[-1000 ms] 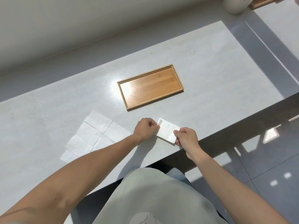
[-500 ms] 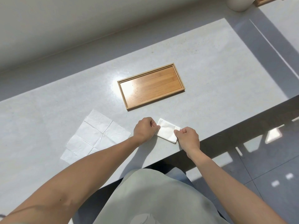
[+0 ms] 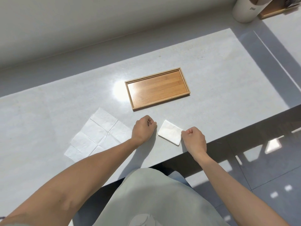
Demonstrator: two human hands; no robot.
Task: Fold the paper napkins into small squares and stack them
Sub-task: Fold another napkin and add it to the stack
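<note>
A small folded white napkin lies flat on the grey counter near its front edge. My right hand is curled at the napkin's right corner, with thumb and forefinger pinching that edge. My left hand sits just left of the napkin with its fingers curled; a narrow gap separates it from the paper and it holds nothing. Unfolded white napkins lie spread flat further left, partly under my left forearm.
A shallow wooden tray with nothing in it sits behind my hands. At the back right stand a white cylindrical container and another wooden tray. The counter's front edge runs just right of my right hand.
My left hand has let go of the folded napkin and drawn slightly left of it. The napkin now lies flatter, with my right hand still at its right corner.
</note>
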